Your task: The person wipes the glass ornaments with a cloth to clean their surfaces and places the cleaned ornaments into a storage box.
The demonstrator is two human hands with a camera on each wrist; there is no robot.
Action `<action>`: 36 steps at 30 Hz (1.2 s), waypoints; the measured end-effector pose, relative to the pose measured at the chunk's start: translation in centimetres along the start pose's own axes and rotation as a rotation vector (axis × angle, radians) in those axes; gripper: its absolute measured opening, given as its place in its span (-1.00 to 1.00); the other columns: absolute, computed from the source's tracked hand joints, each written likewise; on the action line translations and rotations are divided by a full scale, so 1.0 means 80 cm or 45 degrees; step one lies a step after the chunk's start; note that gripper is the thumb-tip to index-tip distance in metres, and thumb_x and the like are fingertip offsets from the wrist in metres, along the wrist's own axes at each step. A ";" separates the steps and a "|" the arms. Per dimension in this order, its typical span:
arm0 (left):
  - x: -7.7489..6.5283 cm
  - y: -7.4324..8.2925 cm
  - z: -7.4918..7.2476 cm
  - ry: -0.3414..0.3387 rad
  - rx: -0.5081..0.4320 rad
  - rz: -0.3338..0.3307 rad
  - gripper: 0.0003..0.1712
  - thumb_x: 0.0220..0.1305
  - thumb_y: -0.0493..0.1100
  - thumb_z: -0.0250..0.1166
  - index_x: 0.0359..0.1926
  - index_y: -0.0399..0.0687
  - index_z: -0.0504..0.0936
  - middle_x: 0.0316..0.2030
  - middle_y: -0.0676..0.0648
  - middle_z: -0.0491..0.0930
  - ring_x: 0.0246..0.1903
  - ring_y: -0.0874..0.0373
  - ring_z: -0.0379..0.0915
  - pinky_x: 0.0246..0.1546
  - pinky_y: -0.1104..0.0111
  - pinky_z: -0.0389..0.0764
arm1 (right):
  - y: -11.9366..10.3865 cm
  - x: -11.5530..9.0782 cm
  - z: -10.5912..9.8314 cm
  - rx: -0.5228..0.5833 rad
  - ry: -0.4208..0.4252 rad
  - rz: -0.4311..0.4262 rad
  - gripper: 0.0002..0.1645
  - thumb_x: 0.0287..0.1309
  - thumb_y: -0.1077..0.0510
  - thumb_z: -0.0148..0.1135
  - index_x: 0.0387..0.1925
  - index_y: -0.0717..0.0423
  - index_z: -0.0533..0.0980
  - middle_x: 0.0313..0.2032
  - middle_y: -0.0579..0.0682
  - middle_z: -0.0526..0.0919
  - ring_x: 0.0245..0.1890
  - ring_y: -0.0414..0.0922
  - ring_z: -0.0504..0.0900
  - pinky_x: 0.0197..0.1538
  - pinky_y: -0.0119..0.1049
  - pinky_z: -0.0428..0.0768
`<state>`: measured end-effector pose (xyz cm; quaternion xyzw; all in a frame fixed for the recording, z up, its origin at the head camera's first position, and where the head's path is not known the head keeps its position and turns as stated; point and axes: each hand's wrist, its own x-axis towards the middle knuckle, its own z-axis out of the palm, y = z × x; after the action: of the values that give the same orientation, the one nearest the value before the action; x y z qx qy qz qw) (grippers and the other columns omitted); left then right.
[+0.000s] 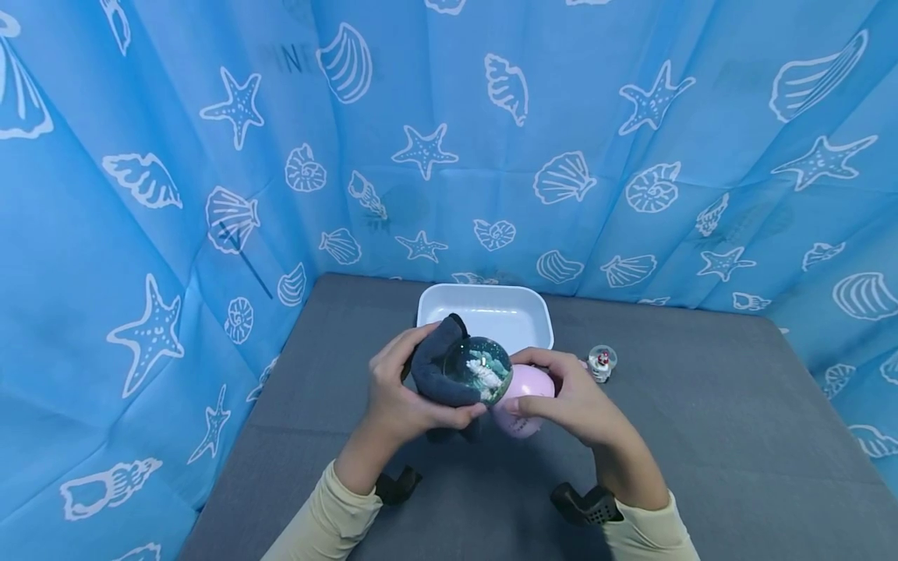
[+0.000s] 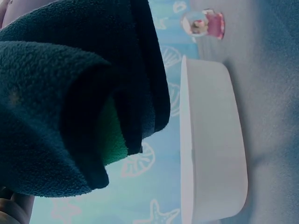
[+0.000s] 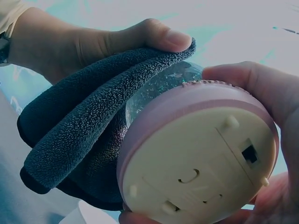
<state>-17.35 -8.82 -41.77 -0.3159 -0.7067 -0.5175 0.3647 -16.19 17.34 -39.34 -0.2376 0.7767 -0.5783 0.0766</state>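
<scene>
A snow globe with a clear glass ball point(image 1: 484, 370) and a pink base point(image 1: 522, 401) is held tilted in the air. My right hand point(image 1: 571, 397) grips the base, its thumb and fingers around the rim. In the right wrist view the cream underside point(image 3: 201, 168) of the base faces the camera. With my left hand point(image 1: 400, 389) I hold a folded dark cloth point(image 1: 438, 370) wrapped against the ball. My left thumb lies along the cloth's edge in the right wrist view. White and teal shapes show inside the ball.
Behind the hands a white plastic tub point(image 1: 484, 292) stands on the grey-covered table point(image 1: 701, 421). A small snow globe point(image 1: 602, 362) stands right of the tub. A blue curtain point(image 1: 435, 210) with shell and starfish prints hangs behind and at both sides.
</scene>
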 end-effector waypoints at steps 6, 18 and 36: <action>0.001 -0.003 -0.002 0.037 0.021 0.004 0.01 -0.08 0.42 0.61 0.23 -0.19 0.67 -0.04 -0.16 0.78 -0.08 0.01 0.74 -0.01 0.29 0.77 | -0.001 -0.001 -0.003 0.056 0.037 -0.020 -0.57 0.15 0.30 0.42 0.08 0.30 0.61 -0.08 0.14 0.69 -0.19 -0.05 0.68 -0.23 -0.18 0.77; 0.002 -0.005 -0.005 0.070 0.003 -0.007 0.00 -0.11 0.39 0.66 0.21 -0.18 0.68 -0.06 -0.16 0.78 -0.13 0.00 0.74 -0.06 0.27 0.77 | -0.005 0.001 0.002 0.237 0.354 -0.141 -0.64 0.24 0.41 0.21 0.04 0.17 0.65 -0.11 -0.09 0.70 -0.17 -0.14 0.62 -0.24 -0.32 0.72; -0.003 -0.003 0.000 0.013 -0.018 -0.027 0.00 -0.08 0.40 0.64 0.25 -0.14 0.66 -0.07 -0.12 0.77 -0.15 0.05 0.72 -0.10 0.26 0.78 | -0.007 -0.001 0.000 0.852 0.365 -0.214 -0.48 0.51 0.06 -0.08 0.41 0.05 0.34 0.14 0.00 0.70 0.17 -0.04 0.76 0.01 -0.38 0.69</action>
<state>-17.38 -8.89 -42.09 -0.3084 -0.7046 -0.5277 0.3605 -15.96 17.30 -38.84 -0.1790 0.5255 -0.8317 -0.0073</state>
